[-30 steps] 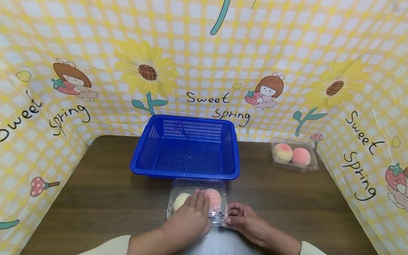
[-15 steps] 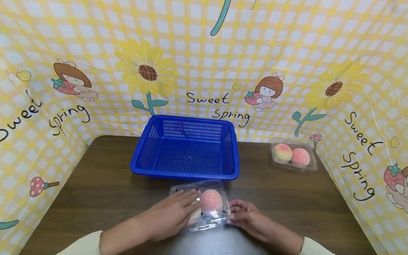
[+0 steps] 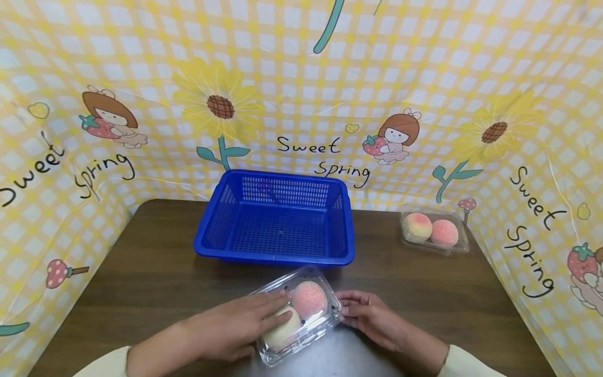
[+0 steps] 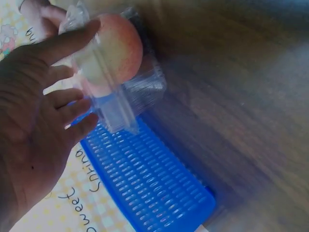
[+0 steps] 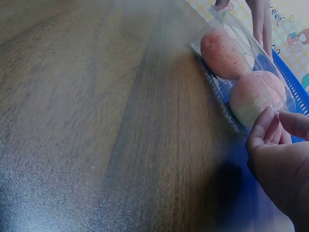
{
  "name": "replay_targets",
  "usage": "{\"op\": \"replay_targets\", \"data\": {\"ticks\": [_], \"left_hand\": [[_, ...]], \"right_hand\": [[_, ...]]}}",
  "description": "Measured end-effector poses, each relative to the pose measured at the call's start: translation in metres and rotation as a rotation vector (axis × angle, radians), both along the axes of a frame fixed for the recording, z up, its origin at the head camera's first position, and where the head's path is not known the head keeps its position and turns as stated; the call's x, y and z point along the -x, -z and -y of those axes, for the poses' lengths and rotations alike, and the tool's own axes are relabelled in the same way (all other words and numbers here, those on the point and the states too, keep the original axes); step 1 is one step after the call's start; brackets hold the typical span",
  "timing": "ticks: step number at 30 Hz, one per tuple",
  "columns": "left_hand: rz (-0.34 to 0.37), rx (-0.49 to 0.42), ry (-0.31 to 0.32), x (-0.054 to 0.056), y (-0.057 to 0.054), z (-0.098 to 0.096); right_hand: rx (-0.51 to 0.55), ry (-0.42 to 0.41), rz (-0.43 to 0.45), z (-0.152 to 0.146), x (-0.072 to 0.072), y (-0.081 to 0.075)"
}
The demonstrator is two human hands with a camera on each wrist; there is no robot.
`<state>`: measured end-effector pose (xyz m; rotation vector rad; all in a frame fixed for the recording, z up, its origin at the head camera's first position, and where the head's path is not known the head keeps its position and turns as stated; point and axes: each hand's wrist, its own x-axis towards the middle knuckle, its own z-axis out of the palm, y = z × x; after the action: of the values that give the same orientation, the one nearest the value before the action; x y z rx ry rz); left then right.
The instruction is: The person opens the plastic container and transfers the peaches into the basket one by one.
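Left hand (image 3: 231,322) on clear box (image 3: 302,327), palm (image 4: 31,116) (unlike head view) visible

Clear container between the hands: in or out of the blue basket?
Out: the head view shows the clear container on the near side of the blue basket, beyond its rim.

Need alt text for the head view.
A person's left hand rests on a clear box of two peach-like fruits while the right hand pinches its right corner, at a brown table. Beyond it stands a blue basket; a second such box sits at far right, before a yellow checked cloth.
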<state>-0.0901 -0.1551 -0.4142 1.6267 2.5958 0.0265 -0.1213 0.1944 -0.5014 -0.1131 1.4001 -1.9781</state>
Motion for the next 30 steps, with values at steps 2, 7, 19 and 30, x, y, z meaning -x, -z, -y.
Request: {"op": "replay_targets", "data": {"ticks": [2,7,19,30], "left_hand": [[-0.061,-0.007,0.017,-0.002,0.004,0.0],[-0.14,-0.012,0.022,-0.011,0.01,-0.002],[-0.525,-0.105,0.088,-0.023,0.024,-0.014],[-0.675,-0.09,-0.041,-0.032,0.028,-0.037]], "right_hand": [[0.003,0.004,0.006,0.0,0.0,0.001],[0.008,0.02,0.017,0.0,0.0,0.001],[0.082,-0.033,0.04,0.004,-0.005,0.001],[0.05,-0.16,0.001,0.018,-0.015,-0.001]]}}
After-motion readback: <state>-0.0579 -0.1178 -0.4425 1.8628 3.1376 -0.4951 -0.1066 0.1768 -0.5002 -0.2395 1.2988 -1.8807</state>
